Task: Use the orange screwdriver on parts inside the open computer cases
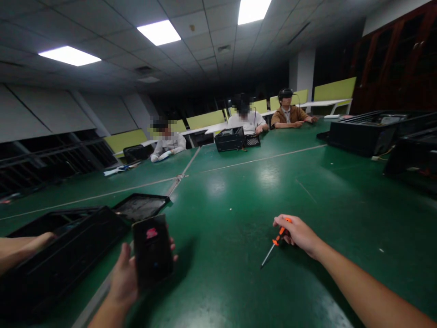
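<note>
My left hand [124,278] grips a dark phone [152,255], held upright above the table at the lower left, with a small pink-red mark on its upper part. To the right, my right hand [297,232] is closed around the black and orange handle of a screwdriver [277,238]. The screwdriver's metal shaft slants down and left, its tip close to the green tabletop [221,246]. Left of the phone lies a black computer case [68,255], with another person's hand [23,250] on it.
A flat black panel [143,206] lies behind the phone. Across the table sit three people, the middle one by a black computer case [229,139]. More open black cases [362,132] stand at the right. A pale seam [262,158] crosses the table, with small white specks here and there.
</note>
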The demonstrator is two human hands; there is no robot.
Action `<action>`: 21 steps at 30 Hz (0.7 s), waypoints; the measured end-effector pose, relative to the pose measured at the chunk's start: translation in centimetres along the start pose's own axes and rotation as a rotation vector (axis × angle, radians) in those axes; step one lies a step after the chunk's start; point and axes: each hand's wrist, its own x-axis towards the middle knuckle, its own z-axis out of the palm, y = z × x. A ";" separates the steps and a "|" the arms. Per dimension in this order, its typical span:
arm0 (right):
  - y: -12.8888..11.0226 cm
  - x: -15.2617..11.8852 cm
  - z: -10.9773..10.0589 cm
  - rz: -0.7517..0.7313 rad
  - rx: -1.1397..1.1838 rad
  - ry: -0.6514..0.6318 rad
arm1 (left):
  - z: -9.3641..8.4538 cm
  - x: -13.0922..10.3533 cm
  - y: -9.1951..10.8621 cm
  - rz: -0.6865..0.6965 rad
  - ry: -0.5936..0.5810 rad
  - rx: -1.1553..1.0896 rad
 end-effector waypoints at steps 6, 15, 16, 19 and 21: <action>0.2 0.1 -0.2 0.001 -0.046 -0.029 | 0.3 5.5 -0.9 0.023 -0.020 -0.124; 0.8 0.6 -0.6 0.051 -0.101 -0.038 | -2.7 5.5 -2.4 0.073 -0.298 -0.172; 0.7 0.6 -0.6 0.050 -0.102 -0.037 | -2.8 5.5 -2.5 0.084 -0.315 -0.166; 0.7 0.6 -0.5 0.041 -0.100 -0.038 | -2.7 5.4 -2.7 0.111 -0.344 -0.151; 0.8 0.6 -0.5 0.038 -0.099 -0.041 | -2.5 5.2 -2.6 0.117 -0.352 -0.143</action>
